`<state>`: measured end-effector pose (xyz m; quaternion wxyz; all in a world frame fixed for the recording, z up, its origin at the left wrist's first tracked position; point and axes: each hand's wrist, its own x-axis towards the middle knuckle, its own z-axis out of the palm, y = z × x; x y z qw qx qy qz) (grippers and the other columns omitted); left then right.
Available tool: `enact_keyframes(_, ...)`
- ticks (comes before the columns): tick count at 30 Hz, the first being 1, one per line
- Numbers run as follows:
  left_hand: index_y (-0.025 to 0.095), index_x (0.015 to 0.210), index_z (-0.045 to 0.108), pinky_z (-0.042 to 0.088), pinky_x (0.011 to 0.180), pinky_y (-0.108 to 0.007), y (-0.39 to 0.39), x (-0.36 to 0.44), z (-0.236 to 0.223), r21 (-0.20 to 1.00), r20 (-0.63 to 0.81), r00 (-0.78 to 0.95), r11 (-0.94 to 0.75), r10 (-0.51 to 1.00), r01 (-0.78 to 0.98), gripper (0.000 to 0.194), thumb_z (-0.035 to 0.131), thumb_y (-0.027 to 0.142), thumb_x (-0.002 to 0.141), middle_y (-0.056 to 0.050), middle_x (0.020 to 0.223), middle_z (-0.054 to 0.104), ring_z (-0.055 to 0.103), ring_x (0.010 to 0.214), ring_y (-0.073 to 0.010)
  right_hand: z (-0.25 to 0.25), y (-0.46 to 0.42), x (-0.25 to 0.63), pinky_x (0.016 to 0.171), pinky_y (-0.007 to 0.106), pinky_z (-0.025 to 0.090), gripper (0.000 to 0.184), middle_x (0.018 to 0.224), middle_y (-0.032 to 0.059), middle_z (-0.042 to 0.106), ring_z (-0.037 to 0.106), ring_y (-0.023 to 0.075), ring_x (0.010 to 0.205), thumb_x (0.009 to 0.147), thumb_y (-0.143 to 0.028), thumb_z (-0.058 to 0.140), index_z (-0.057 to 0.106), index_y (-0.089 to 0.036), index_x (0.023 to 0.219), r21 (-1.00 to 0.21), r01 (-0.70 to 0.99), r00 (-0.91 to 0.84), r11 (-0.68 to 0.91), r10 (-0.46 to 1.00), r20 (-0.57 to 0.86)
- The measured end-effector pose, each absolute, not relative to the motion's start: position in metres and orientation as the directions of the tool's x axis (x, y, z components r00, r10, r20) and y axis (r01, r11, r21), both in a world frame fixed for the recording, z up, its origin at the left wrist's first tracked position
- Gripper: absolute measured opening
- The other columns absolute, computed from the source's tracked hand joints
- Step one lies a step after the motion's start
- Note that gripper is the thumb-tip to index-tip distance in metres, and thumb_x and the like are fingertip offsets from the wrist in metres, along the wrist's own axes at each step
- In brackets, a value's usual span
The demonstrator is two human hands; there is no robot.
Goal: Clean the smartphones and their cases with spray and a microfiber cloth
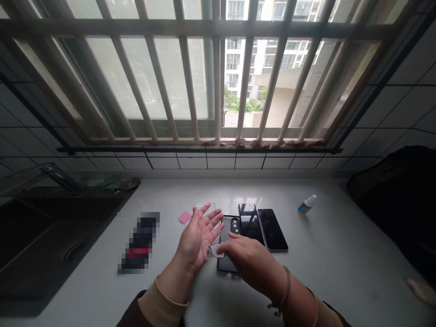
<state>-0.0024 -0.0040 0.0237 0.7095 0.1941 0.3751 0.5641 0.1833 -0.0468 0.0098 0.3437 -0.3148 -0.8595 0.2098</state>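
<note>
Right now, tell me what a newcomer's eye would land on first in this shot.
The barred window fills the top of the view, bright against the dim room. Below it, at the centre of the white counter, the spread left hand and the right hand meet over a small white cloth. Black phones lie in a row just beyond the hands.

A white countertop (340,254) holds smartphones (271,230) and a spray bottle (306,205).
</note>
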Motion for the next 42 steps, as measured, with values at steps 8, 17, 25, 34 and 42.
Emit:
enact_keyframes(8,0.022,0.122,0.075,0.022,0.130,-0.051,-0.024,0.001,0.035,0.943,0.278,0.025,-0.268,0.960,-0.200,0.033,0.077,0.034,0.090,-0.016,0.141,0.066,0.053,0.142,-0.0326,0.012,-0.031,0.193,0.076,0.038,0.067,0.030,0.104,0.0116,0.077,0.077,0.0245,0.093,0.098,-0.044,0.066,0.073,-0.018,0.111,-0.967,-0.188,-0.123,-0.169,0.981,-0.148)
enact_keyframes(17,0.038,0.124,0.077,0.004,0.128,-0.068,-0.021,-0.008,0.023,0.559,0.416,0.587,-0.705,0.694,0.437,0.054,0.054,0.000,0.092,-0.002,0.169,0.037,0.014,0.162,-0.0319,0.008,-0.025,0.187,0.068,0.028,0.061,0.037,0.105,0.0085,0.077,0.072,0.0172,0.079,0.082,-0.031,0.084,0.071,-0.020,0.114,-0.658,-0.646,-0.203,-0.387,0.918,-0.341)
enact_keyframes(25,0.035,0.123,0.077,0.014,0.128,-0.066,-0.022,-0.004,0.011,0.575,0.381,0.660,-0.725,0.648,0.380,0.063,0.050,-0.007,0.084,0.003,0.176,0.015,-0.001,0.163,-0.0354,-0.005,-0.023,0.175,0.054,0.020,0.051,0.039,0.098,0.0045,0.073,0.066,0.0146,0.073,0.083,-0.039,0.078,0.068,-0.021,0.115,-0.782,-0.577,0.014,-0.235,0.955,-0.297)
enact_keyframes(34,0.028,0.154,0.048,0.030,0.127,-0.043,-0.023,0.023,0.014,0.827,0.017,0.122,0.054,0.992,-0.560,0.052,0.051,0.041,0.104,-0.008,0.167,0.040,0.029,0.158,-0.0265,-0.004,-0.027,0.168,0.045,0.015,0.034,0.028,0.085,-0.0022,0.062,0.045,0.0057,0.055,0.088,-0.038,0.072,0.062,-0.021,0.108,-0.802,-0.572,0.064,-0.170,0.966,-0.251)
enact_keyframes(42,0.017,0.151,0.049,0.058,0.088,-0.043,-0.018,0.036,0.015,0.518,-0.224,0.345,0.411,0.912,-0.750,0.066,0.036,0.062,0.105,-0.020,0.145,0.060,0.066,0.120,-0.0324,-0.016,-0.027,0.179,0.055,0.028,0.053,0.028,0.084,0.0043,0.071,0.065,0.0191,0.066,0.103,-0.043,0.050,0.066,-0.020,0.106,-0.982,0.186,0.080,0.016,0.996,0.031)
